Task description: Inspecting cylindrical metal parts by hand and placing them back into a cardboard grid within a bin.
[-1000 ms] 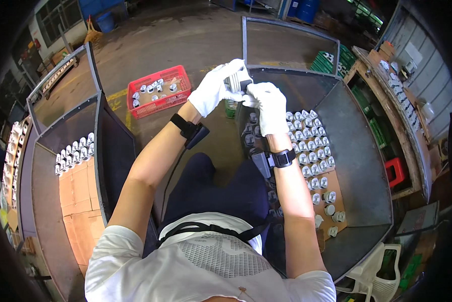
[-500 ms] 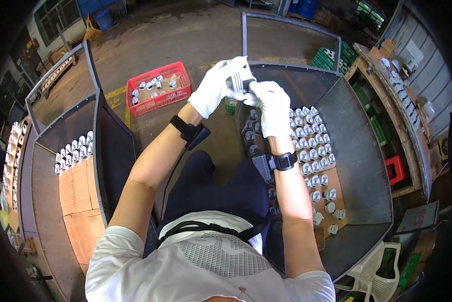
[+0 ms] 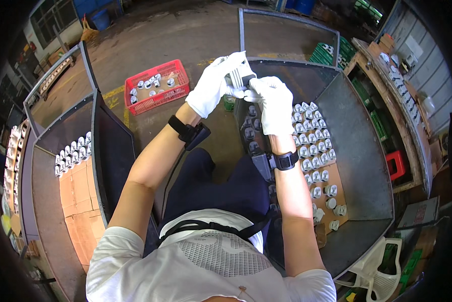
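Observation:
In front of me, above the gap between two metal bins, I hold up a silver engine piston (image 3: 237,76) with grooves round it and a dark patch on its side. My left hand (image 3: 211,89), in a white glove, is closed round it from the left. White-gloved too, my right hand (image 3: 275,103) has its fingers pinched at the piston's right edge, beside the dark patch; its fingertips are partly hidden. Several rows of silver pistons (image 3: 314,137) stand on cardboard in the right bin, below my right forearm.
The left bin (image 3: 97,166) holds two rows of pistons (image 3: 74,153) at the far end of its cardboard (image 3: 80,201). A red plastic crate (image 3: 158,102) with several pistons sits on the floor ahead. Wooden shelving (image 3: 387,116) and a white plastic chair (image 3: 384,267) stand at right.
Both hands keep the piston at nearly the same place, with only a slight shift of the fingers. The whole view has moved a little.

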Available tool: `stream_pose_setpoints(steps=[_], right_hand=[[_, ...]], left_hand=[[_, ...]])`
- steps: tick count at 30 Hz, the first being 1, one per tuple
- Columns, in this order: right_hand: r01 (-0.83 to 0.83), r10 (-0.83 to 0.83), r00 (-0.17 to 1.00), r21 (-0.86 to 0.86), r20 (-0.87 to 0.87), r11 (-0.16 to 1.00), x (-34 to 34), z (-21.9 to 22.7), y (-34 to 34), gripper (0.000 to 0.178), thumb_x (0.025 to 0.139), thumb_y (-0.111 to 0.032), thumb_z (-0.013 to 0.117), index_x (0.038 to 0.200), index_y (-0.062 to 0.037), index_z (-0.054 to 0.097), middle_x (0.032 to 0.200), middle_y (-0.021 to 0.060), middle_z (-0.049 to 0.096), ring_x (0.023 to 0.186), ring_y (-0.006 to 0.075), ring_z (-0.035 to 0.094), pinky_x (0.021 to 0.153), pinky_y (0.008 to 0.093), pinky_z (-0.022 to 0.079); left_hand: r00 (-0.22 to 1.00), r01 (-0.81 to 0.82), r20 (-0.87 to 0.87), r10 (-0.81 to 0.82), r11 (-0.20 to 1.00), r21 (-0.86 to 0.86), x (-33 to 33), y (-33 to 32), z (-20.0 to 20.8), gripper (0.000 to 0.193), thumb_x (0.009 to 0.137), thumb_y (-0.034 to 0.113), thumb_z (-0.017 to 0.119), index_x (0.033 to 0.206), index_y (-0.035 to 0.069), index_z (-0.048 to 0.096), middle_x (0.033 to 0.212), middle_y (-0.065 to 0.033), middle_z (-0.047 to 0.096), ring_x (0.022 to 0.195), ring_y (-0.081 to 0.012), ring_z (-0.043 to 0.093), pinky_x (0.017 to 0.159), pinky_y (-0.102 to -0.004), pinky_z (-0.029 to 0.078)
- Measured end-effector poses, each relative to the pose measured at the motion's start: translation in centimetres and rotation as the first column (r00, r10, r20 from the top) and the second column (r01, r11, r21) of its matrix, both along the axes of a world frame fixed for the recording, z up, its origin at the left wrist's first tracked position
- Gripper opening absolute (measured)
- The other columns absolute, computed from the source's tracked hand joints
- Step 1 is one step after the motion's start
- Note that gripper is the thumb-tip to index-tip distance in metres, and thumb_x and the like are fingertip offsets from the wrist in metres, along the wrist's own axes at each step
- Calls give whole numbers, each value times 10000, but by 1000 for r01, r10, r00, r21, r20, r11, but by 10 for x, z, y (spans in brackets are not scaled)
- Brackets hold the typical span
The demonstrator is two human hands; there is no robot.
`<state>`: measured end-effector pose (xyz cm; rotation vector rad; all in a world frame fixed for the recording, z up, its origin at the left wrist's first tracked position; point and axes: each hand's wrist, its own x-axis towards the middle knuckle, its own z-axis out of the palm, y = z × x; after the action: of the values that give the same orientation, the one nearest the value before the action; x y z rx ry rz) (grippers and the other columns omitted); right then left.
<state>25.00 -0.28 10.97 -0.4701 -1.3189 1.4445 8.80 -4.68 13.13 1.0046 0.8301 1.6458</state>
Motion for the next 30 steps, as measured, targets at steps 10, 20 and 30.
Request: stream_pose_setpoints(steps=[10,20,30], right_hand=[[19,-19,1000,30,-2,999,2,4,-5,85,880,-91,712,842,-20,685,738,49,694,628,89,640,596,223,497],[13,-13,1000,-6,11,1000,4,4,-5,86,881,-92,708,855,-15,682,730,47,692,620,81,635,590,220,491],[26,-26,999,0,25,1000,5,1,-4,88,875,-95,712,855,-14,683,723,39,688,620,74,630,588,214,482]], left_hand=[[1000,-8,-8,8,1000,2,1,1,-2,403,996,321,587,1311,71,567,1168,-54,651,1058,-175,656,873,-364,561],[1000,-3,-6,3,1000,23,3,1,-4,395,995,329,589,1298,75,576,1169,-55,653,1068,-173,655,884,-354,554],[1000,-16,-15,16,1000,15,5,1,-7,395,997,330,583,1291,68,582,1162,-57,656,1049,-168,659,859,-350,566]])
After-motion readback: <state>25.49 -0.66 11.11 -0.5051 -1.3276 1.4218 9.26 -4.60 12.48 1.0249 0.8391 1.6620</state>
